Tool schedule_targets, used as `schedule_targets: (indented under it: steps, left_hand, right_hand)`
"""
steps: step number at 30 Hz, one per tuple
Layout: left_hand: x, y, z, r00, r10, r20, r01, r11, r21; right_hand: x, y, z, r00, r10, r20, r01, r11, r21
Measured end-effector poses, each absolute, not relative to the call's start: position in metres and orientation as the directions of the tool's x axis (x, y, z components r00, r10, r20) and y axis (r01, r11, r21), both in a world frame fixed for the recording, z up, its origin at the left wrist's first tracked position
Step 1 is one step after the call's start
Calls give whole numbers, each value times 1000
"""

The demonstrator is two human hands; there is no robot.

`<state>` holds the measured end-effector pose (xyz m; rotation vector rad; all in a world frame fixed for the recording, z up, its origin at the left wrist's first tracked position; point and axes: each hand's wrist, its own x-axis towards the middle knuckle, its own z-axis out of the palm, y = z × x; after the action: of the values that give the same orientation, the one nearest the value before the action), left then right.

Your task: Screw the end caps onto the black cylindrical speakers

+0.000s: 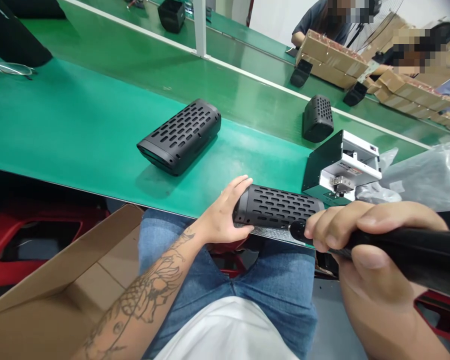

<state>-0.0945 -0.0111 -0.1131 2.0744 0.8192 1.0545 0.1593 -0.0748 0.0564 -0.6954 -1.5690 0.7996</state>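
Note:
My left hand grips the left end of a black slotted housing at the table's front edge, thumb below and fingers over the top. In my right hand is a black electric screwdriver, fingers wrapped round its barrel. Its tip end points left and meets the near edge of the housing; the bit itself is hardly visible, and I cannot tell whether it sits in a screw. A second black slotted housing lies on the green mat, beyond my left hand.
A screw feeder stands right of the held housing, beside clear plastic bags. Another slotted housing stands behind it. Eyeglasses lie far left. An open cardboard box is below the left table edge. People work beyond, near cardboard trays.

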Motion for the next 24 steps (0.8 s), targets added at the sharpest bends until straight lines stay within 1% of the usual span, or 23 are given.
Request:
schedule_targets:
  steps: [4, 14, 19, 24]
  left_hand:
    - [-94, -10, -112, 477, 760, 442, 221, -590, 776]
    - [-94, -11, -114, 474, 758, 447, 207, -590, 780]
    - [-94, -10, -112, 476, 761, 440, 189, -578, 794]
    - [-93, -8, -113, 467, 755, 461, 180, -592, 786]
  right_hand:
    - [158, -82, 59, -109, 844, 525, 36, 531, -847]
    - [158, -66, 54, -90, 818, 568, -10, 569, -822]
    - [162, -72, 58, -98, 849, 519, 2, 521, -853]
    - [160, -67, 55, -117, 855, 506, -58, 503, -863]
